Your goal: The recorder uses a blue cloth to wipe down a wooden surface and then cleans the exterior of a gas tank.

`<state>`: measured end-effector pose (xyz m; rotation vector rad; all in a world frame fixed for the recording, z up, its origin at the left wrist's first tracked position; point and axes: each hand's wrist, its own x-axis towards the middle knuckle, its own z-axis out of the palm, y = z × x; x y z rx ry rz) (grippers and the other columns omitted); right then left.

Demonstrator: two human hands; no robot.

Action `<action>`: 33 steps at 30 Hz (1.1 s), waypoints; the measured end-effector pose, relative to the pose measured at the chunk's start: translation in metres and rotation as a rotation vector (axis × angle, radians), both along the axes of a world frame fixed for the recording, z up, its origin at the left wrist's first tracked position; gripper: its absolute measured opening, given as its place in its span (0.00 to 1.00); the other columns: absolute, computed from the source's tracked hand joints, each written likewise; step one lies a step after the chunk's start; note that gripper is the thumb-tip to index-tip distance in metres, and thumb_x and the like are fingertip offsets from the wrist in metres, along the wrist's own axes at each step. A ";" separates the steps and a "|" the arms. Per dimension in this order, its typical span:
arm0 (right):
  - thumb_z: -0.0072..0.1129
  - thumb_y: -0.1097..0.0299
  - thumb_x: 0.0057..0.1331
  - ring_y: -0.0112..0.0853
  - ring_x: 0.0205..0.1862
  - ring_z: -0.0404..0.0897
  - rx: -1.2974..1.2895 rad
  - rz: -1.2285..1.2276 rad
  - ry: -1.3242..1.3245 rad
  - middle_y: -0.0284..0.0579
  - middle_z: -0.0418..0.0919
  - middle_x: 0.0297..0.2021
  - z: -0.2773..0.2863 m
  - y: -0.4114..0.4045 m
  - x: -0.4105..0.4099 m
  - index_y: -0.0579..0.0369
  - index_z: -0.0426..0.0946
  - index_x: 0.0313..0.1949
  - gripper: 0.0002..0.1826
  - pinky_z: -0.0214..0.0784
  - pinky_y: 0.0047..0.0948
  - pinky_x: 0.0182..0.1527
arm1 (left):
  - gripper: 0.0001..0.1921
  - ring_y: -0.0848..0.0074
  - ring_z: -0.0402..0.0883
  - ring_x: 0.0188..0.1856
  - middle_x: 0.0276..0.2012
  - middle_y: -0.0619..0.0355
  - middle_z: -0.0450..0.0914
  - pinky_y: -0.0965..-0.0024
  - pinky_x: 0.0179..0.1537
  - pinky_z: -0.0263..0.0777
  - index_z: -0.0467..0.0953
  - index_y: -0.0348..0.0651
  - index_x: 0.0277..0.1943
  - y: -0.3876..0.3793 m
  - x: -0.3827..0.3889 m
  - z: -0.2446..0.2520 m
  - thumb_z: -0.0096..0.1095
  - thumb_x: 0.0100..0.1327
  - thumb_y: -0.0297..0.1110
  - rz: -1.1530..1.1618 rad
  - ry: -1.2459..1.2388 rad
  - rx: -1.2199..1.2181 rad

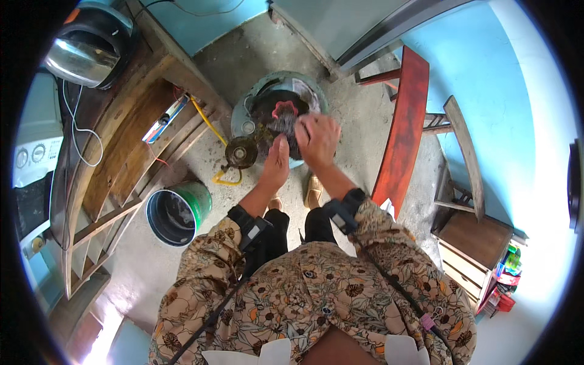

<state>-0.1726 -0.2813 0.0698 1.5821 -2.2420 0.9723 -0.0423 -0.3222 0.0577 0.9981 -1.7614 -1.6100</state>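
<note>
A round, dark-lined vessel with a pale green rim (239,98) stands on the floor in front of me. Over its near part are both my hands, close together but apart. My left hand (276,159) points upward with its thumb side up, at the edge of a dark, fuzzy mass (286,123). My right hand (318,137) is bent over the right side of that mass; its fingertips are blurred. Whether either hand grips the mass is not plain. A red, wavy-edged ring (284,108) lies beyond the mass. Some greenish bits show left of it.
A metal burner (241,153) with a yellow hose (208,121) stands left of the vessel. Nearer on the left is a green bucket (203,205). A wooden shelf unit (118,150) holds an electric kettle (86,59). On the right stand a red bench (404,127) and a small cabinet (477,235).
</note>
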 end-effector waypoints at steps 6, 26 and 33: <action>0.55 0.61 0.47 0.35 0.27 0.68 0.037 0.064 -0.044 0.37 0.65 0.20 0.004 -0.011 0.045 0.49 0.67 0.19 0.09 0.57 0.33 0.28 | 0.27 0.78 0.64 0.51 0.49 0.60 0.65 0.75 0.53 0.55 0.62 0.43 0.52 0.000 0.014 -0.036 0.23 0.64 0.54 0.015 0.186 0.707; 0.49 0.58 0.56 0.42 0.33 0.70 0.485 0.918 -0.097 0.47 0.70 0.26 0.000 -0.185 -0.029 0.57 0.68 0.25 0.14 0.63 0.38 0.34 | 0.19 0.67 0.74 0.36 0.32 0.58 0.75 0.67 0.36 0.70 0.74 0.43 0.36 0.012 -0.027 -0.016 0.67 0.39 0.41 -0.096 -0.346 -0.418; 0.45 0.64 0.57 0.38 0.29 0.70 0.393 1.176 0.049 0.42 0.68 0.24 -0.004 -0.185 -0.056 0.53 0.68 0.26 0.08 0.66 0.35 0.27 | 0.20 0.69 0.76 0.32 0.30 0.59 0.77 0.69 0.32 0.71 0.75 0.43 0.35 0.008 -0.023 -0.007 0.68 0.34 0.38 -0.054 -0.325 -0.448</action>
